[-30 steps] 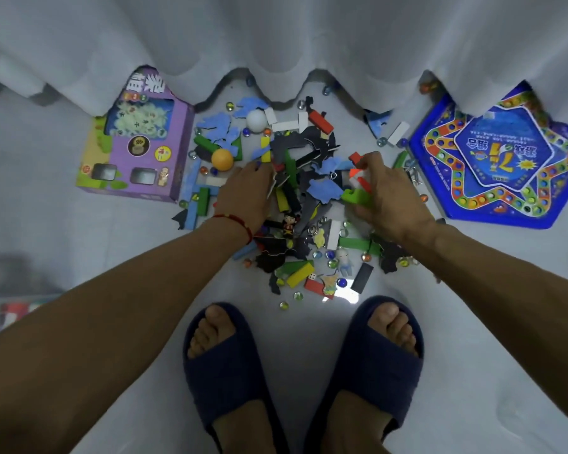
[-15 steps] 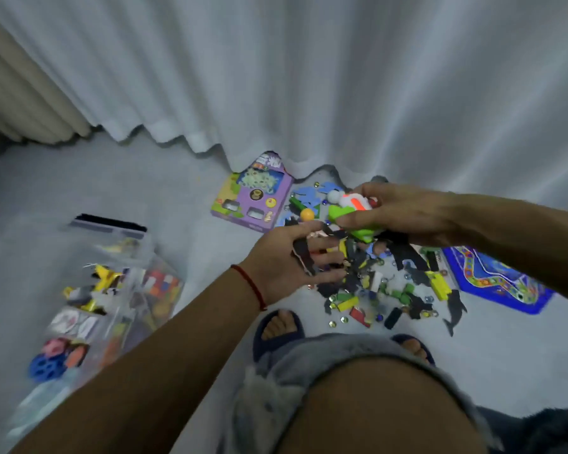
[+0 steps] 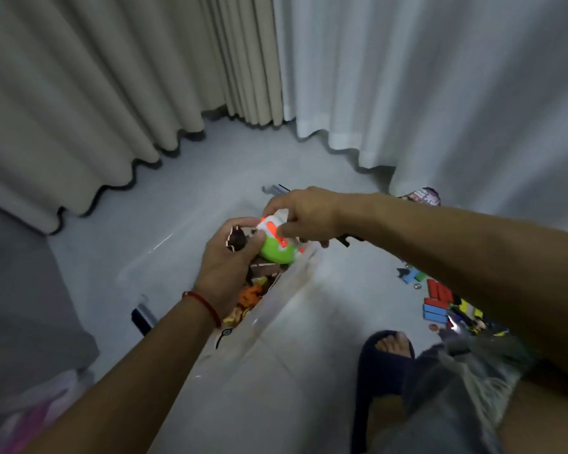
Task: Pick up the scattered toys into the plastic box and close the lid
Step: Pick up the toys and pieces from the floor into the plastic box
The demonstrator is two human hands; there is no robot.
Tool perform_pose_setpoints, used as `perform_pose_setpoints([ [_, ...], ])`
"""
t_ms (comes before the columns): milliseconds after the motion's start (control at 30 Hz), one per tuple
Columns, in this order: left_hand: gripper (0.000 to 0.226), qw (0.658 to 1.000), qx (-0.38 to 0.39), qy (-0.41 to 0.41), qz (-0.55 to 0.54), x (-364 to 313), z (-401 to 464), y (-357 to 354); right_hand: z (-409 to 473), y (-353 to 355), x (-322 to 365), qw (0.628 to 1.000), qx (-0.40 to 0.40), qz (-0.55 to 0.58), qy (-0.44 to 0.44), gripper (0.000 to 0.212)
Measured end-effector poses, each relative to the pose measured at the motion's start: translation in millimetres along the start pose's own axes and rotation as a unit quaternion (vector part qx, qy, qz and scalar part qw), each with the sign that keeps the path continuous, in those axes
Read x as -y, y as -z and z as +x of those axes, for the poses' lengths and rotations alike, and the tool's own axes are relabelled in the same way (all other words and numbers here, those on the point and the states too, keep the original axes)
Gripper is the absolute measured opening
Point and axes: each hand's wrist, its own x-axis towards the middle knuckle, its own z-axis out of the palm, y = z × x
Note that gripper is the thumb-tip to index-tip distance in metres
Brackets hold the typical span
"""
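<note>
I see both hands over the clear plastic box point(image 3: 286, 290) on the floor point(image 3: 341, 290): my left hand point(image 3: 225, 260) curls round dark flat pieces point(image 3: 238, 240), and my right hand point(image 3: 304, 214) grips a green, white and orange toy point(image 3: 276, 247) above the box's far end. Inside the box, near my left wrist, lie orange and yellow toys point(image 3: 248, 299), blurred, and the box stands uncovered. More toys, among them red and blue blocks point(image 3: 438, 301), lie scattered on the floor to the right, well apart from the box, near my slipper point(image 3: 379, 365).
</note>
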Motion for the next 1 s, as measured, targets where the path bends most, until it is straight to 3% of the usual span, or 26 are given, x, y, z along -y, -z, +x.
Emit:
perform_pose_setpoints([
  [67, 0.018, 0.994, -0.064, -0.003, 0.094, 2, 3, 24, 21, -6, 10, 0.999, -0.019, 0.018, -0.035, 0.037],
  [167, 0.028, 0.98, -0.107, 0.1, 0.133, 14, 12, 53, 46, -26, 21, 0.968, -0.084, 0.21, -0.111, 0.026],
  [233, 0.04, 0.97, -0.111, 0.16, 0.149, 20, 17, 62, 51, -38, 25, 0.948, -0.115, 0.265, -0.132, 0.026],
  [267, 0.038, 0.969, -0.116, 0.162, 0.145, 20, 19, 61, 50, -41, 26, 0.946, -0.112, 0.271, -0.141, 0.031],
  [367, 0.004, 0.97, -0.151, 0.111, 0.155, 9, 23, 46, 35, -33, 12, 0.951, -0.05, 0.262, -0.156, 0.043],
  [433, 0.011, 0.975, -0.137, 0.074, 0.161, 1, 24, 25, 15, -14, -5, 0.96, -0.005, 0.225, -0.166, 0.045],
  [567, 0.018, 0.983, -0.031, -0.007, 0.183, -4, 21, -48, -48, 36, -55, 0.969, -0.041, 0.172, -0.173, 0.029],
  [700, 0.02, 0.97, 0.132, -0.033, 0.202, 6, 6, -146, -150, 69, -135, 0.946, -0.118, 0.177, -0.246, 0.028],
  [833, 0.018, 0.929, 0.259, 0.008, 0.265, 42, -7, -235, -261, 52, -230, 0.899, -0.169, 0.173, -0.365, 0.028],
  [1000, 0.013, 0.853, 0.356, 0.034, 0.381, 114, 4, -311, -338, -39, -337, 0.851, -0.157, 0.203, -0.459, 0.023],
])
